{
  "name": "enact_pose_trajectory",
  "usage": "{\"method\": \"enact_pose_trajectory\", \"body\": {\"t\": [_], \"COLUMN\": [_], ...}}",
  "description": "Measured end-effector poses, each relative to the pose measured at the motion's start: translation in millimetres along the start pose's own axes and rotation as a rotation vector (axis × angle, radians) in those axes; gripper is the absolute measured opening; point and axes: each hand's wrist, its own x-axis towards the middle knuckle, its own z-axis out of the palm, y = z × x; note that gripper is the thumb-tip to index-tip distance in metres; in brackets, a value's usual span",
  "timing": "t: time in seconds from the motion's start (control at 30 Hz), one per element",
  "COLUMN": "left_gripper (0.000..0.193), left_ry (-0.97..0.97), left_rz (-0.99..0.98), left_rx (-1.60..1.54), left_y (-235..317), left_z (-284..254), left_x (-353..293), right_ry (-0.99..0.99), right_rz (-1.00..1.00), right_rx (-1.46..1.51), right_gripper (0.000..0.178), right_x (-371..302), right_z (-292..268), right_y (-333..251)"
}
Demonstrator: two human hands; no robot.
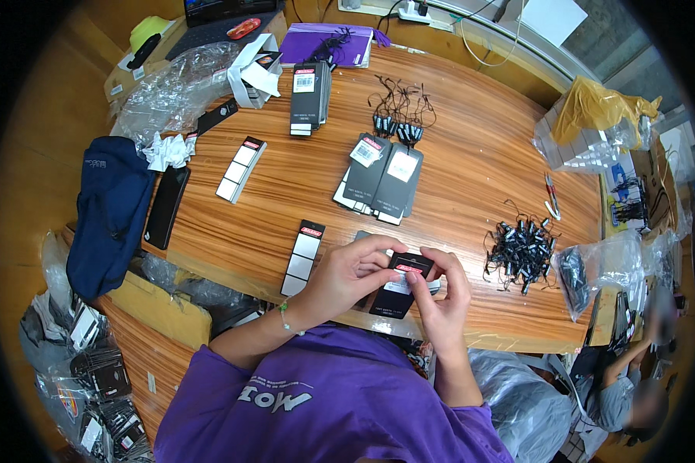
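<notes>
Near the table's front edge, my left hand and my right hand pinch a black hang tag between thumbs and fingers. The tag has a red band and a white sticker near its upper end. Part of another pale piece shows behind my fingers, too covered to name. Just left of my left hand lies a tag strip with white squares. Beyond both hands rest two overlapping piles of grey tags with white stickers. Black strings with small barrels spread out from behind these piles.
To the right lie a heap of black tag strings and red-handled snips. Another tag stack stands farther back. At left are a black phone-like slab and a navy pouch. A plastic-wrapped bundle sits far right; another person is lower right.
</notes>
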Motion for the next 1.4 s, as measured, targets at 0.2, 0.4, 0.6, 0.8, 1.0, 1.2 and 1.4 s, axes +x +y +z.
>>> {"method": "enact_pose_trajectory", "body": {"t": [0.2, 0.4, 0.6, 0.8, 1.0, 1.2, 1.4], "left_gripper": [0.029, 0.031, 0.026, 0.024, 0.022, 0.021, 0.022], "left_ry": [0.223, 0.247, 0.089, -0.084, -0.165, -0.162, -0.142], "left_rz": [0.192, 0.361, 0.544, 0.479, 0.403, 0.398, 0.405], "left_rx": [0.093, 0.241, 0.328, 0.283, 0.416, 0.417, 0.449], "left_y": [14, 57, 94, 90, 82, 85, 85], "left_z": [-24, -46, -19, 4, 7, 2, -2], "left_x": [19, 45, 81, 95, 99, 101, 102], "right_ry": [0.155, 0.394, 0.379, 0.216, 0.317, 0.296, 0.360], "right_rz": [0.126, 0.189, 0.268, 0.554, 0.342, 0.495, 0.413], "right_rx": [0.203, -0.059, -0.574, -0.734, -0.859, -0.668, -0.602], "right_gripper": [0.020, 0.014, 0.010, 0.016, 0.018, 0.012, 0.012], "right_x": [6, 18, 7, -17, -9, -11, -5], "right_z": [-37, -104, -146, -156, -139, -142, -155], "right_y": [21, 36, 72, 84, 102, 116, 104]}}
